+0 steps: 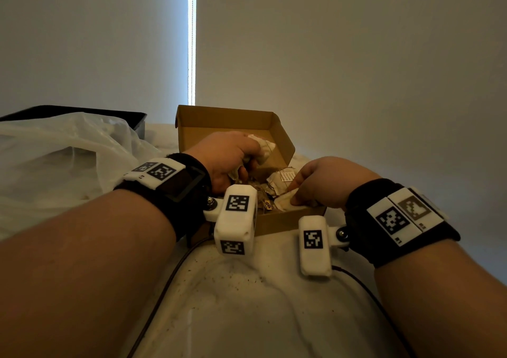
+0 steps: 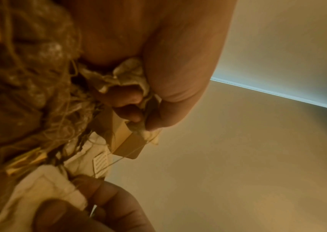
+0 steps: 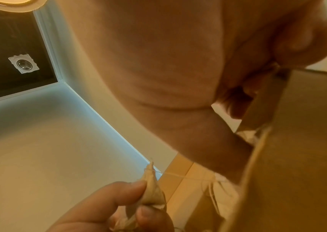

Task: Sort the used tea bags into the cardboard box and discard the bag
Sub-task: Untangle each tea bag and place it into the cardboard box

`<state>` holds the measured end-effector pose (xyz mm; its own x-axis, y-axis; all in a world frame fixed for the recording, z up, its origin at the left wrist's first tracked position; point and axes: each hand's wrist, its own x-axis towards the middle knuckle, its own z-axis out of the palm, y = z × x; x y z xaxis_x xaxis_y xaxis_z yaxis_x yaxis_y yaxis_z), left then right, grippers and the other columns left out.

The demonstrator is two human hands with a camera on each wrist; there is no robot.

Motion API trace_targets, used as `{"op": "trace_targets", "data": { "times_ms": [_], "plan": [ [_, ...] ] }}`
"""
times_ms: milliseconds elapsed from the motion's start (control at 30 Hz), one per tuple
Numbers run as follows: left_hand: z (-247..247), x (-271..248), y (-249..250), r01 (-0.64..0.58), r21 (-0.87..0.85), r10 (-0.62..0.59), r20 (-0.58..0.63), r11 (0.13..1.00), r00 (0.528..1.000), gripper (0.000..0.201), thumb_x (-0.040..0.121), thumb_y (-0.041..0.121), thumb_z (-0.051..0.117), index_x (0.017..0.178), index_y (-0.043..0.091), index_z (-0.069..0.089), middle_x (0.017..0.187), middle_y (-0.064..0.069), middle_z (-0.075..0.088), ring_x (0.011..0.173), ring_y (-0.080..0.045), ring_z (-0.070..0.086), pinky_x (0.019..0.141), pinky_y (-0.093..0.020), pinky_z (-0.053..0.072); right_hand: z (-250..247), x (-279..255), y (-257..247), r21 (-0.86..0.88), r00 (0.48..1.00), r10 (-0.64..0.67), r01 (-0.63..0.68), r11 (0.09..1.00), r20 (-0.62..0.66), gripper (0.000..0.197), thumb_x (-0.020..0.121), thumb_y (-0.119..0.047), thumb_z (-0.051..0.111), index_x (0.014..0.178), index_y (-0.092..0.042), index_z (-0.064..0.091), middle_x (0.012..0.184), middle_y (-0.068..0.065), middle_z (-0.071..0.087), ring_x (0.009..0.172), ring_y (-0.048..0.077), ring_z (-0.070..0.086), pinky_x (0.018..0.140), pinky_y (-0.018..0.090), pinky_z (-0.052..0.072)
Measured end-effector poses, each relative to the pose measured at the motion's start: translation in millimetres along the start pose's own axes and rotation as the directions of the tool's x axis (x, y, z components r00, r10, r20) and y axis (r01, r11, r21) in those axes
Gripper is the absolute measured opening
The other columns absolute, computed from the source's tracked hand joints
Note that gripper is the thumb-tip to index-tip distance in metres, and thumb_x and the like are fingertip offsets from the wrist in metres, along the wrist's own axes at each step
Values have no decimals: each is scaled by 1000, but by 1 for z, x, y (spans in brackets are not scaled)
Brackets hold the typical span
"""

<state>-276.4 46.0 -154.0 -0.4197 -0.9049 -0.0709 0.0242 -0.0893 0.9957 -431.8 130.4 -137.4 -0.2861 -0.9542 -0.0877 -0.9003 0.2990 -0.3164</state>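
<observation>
Both hands were over the open cardboard box [image 1: 219,119] on the counter [image 1: 233,303]. Left hand [image 1: 227,157] was fisted tight round a crumpled wad of used tea bags [image 1: 263,146], held just above the box interior. Right hand [image 1: 323,182] pinched another tea bag [image 1: 282,201] at the near wall, fingers curled on it. Box already held a tangled pile of bags, strings and tags [image 1: 285,178], so sorting looked well along. Plastic bag [image 1: 63,149] lay slumped to the left, not yet discarded; couldn't tell if anything remained inside. Loose tea crumbs on the counter.
</observation>
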Motion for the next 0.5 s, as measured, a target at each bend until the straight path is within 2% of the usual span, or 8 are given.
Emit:
{"op": "trace_targets", "data": {
  "times_ms": [100, 200, 267, 300, 367, 433, 500],
  "plan": [
    [0, 1, -1, -6, -3, 6, 8, 1000, 1000, 23, 93, 6, 59, 116, 11, 62, 94, -10, 62, 66, -10, 53, 42, -14, 40, 0, 0, -1, -22, 1000, -15, 15, 1000, -1, 39, 90, -31, 71, 124, -13, 68, 119, 8, 68, 114, 25, 61, 104, 38, 49],
    [0, 1, -1, -7, -28, 7, 1, 1000, 1000, 22, 94, 10, 61, 115, 12, 63, 94, -9, 61, 66, -10, 53, 42, -15, 40, -1, 3, -1, 13, 1000, -9, 9, 1000, -25, 33, 90, -30, 70, 117, -11, 70, 113, 10, 69, 108, 26, 64, 100, 38, 52],
    [0, 2, -2, 3, -53, -4, -15, 999, 1000, 23, 94, 14, 63, 117, 11, 63, 97, -10, 61, 66, -9, 53, 42, -15, 41, -2, 3, 1, 143, 997, -11, 22, 990, -73, 22, 91, -26, 69, 108, -12, 73, 106, 12, 70, 98, 27, 67, 91, 38, 57],
    [0, 3, -2, 8, -66, -9, -26, 998, 1000, 25, 94, 15, 63, 119, 11, 62, 97, -10, 61, 66, -9, 53, 42, -15, 41, -3, 2, 1, 225, 993, -20, 46, 973, -116, 15, 92, -24, 68, 101, -14, 74, 102, 11, 70, 94, 26, 67, 82, 35, 58],
    [1, 4, -2, 10, -76, -13, -42, 997, 999, 24, 95, 16, 64, 118, 10, 63, 94, -9, 60, 63, -8, 52, 41, -14, 40, -5, 0, 4, 358, 972, -46, 129, 925, -232, 9, 91, -21, 67, 85, -21, 74, 95, 4, 69, 88, 20, 64, 64, 26, 49],
    [1, 3, -2, 9, -75, -13, -54, 997, 998, 20, 96, 15, 62, 114, 8, 64, 88, -8, 59, 61, -8, 51, 41, -13, 38, -5, -1, 7, 425, 952, -64, 192, 884, -298, 12, 91, -21, 67, 81, -24, 74, 86, -2, 68, 80, 14, 60, 59, 22, 40],
    [2, 4, -2, 10, -79, -15, -67, 997, 998, 18, 96, 15, 62, 112, 7, 64, 87, -8, 58, 61, -8, 50, 41, -13, 38, -6, 0, 9, 435, 958, -63, 186, 881, -280, 10, 91, -21, 68, 85, -23, 76, 82, -2, 68, 75, 13, 61, 59, 22, 41]
  ]
}}
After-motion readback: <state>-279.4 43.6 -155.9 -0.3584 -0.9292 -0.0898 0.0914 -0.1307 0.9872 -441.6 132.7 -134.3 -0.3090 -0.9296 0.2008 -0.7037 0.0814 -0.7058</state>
